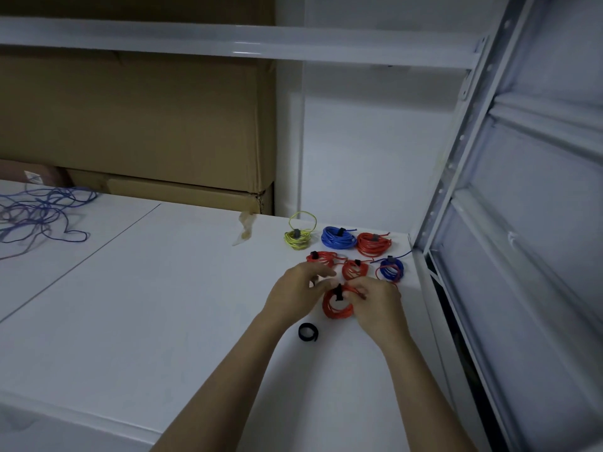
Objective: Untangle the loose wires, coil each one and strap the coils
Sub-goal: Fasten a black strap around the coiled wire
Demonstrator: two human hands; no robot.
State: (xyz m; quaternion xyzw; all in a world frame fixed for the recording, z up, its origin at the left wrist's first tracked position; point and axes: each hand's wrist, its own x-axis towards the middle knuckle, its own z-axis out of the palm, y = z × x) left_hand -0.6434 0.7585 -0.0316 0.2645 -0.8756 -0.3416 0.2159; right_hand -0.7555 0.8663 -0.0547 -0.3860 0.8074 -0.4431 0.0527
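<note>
Strapping looks like the step I'm on: nearest to me a spare black strap [308,332] lies curled on the white table [163,305], just behind it the red coil [337,303] sits between both hands. My right hand [378,303] has fingers curled around the coil's right side, pinching the strands together. My left hand [298,293] is at the other side, fingers bent near the black tie [339,292] on top of the coil (can't tell if it's actually pinching the tie end or just touching). To do this well I'd keep the right pinch firm so the loops don't spring apart, pull the tie snug, and press the end down flat. Past that, six finished coils [354,259] sit strapped near the rack post: three red, two blue and one yellow. Far left, the blue tangle [39,213] is untouched, so there's plenty left to do.
</note>
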